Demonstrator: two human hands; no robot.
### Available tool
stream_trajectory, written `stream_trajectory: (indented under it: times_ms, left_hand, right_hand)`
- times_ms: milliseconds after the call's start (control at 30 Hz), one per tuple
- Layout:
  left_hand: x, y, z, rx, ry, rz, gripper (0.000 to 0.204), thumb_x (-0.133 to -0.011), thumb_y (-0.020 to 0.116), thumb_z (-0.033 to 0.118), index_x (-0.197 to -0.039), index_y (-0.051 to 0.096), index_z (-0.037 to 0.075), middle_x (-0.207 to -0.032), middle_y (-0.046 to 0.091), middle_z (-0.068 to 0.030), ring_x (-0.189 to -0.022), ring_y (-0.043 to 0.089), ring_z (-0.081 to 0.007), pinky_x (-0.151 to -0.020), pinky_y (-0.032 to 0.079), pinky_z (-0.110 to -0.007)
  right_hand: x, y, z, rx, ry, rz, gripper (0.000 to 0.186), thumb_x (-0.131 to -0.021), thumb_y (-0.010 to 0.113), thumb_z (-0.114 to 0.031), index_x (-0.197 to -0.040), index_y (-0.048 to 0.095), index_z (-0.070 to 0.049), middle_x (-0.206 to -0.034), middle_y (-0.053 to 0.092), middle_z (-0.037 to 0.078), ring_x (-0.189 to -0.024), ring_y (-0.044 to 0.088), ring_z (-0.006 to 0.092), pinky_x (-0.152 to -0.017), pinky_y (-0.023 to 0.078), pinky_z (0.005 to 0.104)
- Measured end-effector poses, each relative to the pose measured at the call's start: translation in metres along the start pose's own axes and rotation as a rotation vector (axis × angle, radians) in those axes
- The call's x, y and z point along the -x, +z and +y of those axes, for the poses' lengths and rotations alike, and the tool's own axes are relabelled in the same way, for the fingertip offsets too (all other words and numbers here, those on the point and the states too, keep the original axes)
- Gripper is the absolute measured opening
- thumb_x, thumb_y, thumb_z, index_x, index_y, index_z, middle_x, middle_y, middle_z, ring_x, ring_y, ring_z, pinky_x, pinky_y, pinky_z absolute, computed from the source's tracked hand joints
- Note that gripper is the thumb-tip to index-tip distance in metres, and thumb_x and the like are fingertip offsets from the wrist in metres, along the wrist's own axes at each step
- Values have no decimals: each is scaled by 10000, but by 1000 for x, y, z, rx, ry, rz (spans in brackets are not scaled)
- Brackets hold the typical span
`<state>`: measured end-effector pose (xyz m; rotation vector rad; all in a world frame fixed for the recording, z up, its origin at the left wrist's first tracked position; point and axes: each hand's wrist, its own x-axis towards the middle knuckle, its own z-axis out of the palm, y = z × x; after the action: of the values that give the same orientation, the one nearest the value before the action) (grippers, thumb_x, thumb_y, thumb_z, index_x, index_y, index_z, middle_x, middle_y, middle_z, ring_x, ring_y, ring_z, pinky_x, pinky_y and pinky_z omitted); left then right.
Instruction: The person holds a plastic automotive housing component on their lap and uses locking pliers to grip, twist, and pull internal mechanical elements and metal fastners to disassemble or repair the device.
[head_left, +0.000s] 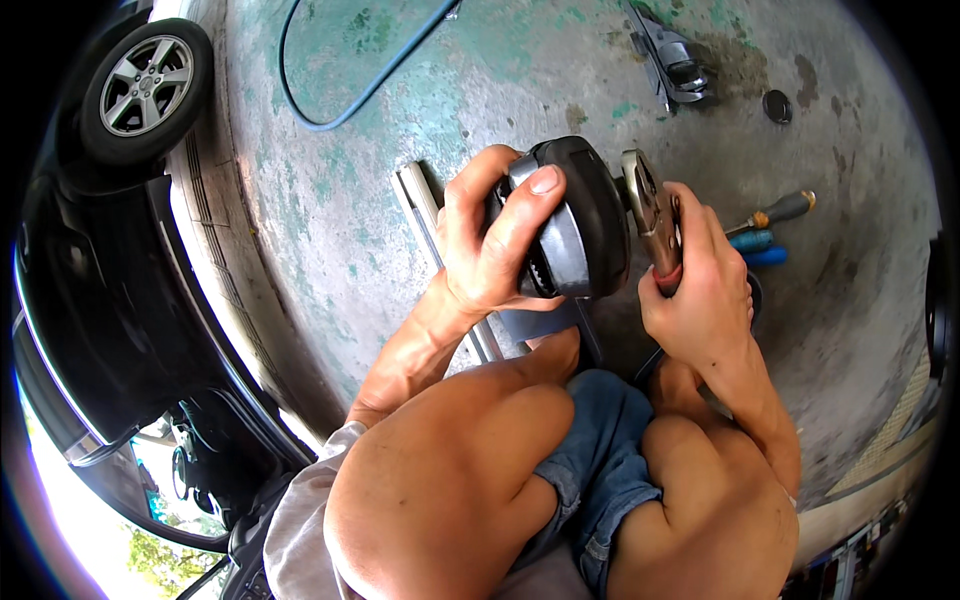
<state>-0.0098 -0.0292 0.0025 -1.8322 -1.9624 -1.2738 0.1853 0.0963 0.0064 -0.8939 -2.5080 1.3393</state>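
Before my knees, my left hand is closed round a thick, round black part with a silver band, thumb on its upper rim. The part is tilted, its dark domed side facing right. My right hand is wrapped round the red grip of a steel hand tool that looks like pliers. The tool's metal head is against, or very near, the short stub on the part's right side. My fingers hide most of its handle, and I cannot tell whether the head grips the stub.
A screwdriver and blue handles lie right of my right hand. Ahead are a dark, irregular part, a black round cap and a blue hose. A pale metal rail lies left; a black car stands beyond.
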Motion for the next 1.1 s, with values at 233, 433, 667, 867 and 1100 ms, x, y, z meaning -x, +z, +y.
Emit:
stream_trajectory:
  times_ms: [233, 433, 667, 867, 1100]
  left_hand:
    - [-7, 1, -7, -86, 71, -89, 718, -638, 842, 255, -1292, 659, 24, -1098, 623, -234, -823, 684, -285, -623, 574, -347]
    - [0, 4, -3, -35, -15, -139, 869, -547, 873, 272, -1335, 625, -1, -1104, 632, -225, -908, 679, -308, -681, 581, -353]
    - [25, 9, -5, 556, -696, -153, 1042, -548, 894, 210, -1451, 470, -87, -1340, 604, -198, -1199, 614, -280, -1071, 462, -382]
    - [29, 9, -20, 1477, -1296, -340, 1188, -466, 797, 258, -1514, 364, -95, -1332, 637, -199, -1206, 642, -304, -1134, 436, -370]
    - [43, 23, -17, 1731, -1370, -247, 903, -651, 793, 189, -1461, 480, -58, -1304, 661, -167, -1218, 621, -264, -1126, 423, -362]
  right_hand:
    - [-1, 7, 12, -47, 59, 3, 622, -669, 718, 15, -1259, 528, 70, -1057, 628, 281, -946, 642, 480, -825, 535, 484]
    - [5, 3, 15, -50, 61, -12, 608, -674, 709, 22, -1252, 529, 83, -1054, 632, 287, -941, 642, 485, -820, 534, 484]
    - [9, 5, 16, -18, -34, -9, 697, -653, 695, 69, -1324, 507, 57, -1089, 617, 235, -942, 644, 437, -821, 530, 429]
    - [5, -9, 9, 45, -225, -147, 707, -627, 692, 98, -1308, 505, 61, -1032, 595, 223, -902, 624, 425, -801, 525, 426]
    - [-18, -14, 24, 67, -314, -166, 676, -636, 661, 118, -1293, 520, 44, -1012, 592, 209, -886, 632, 406, -781, 527, 416]
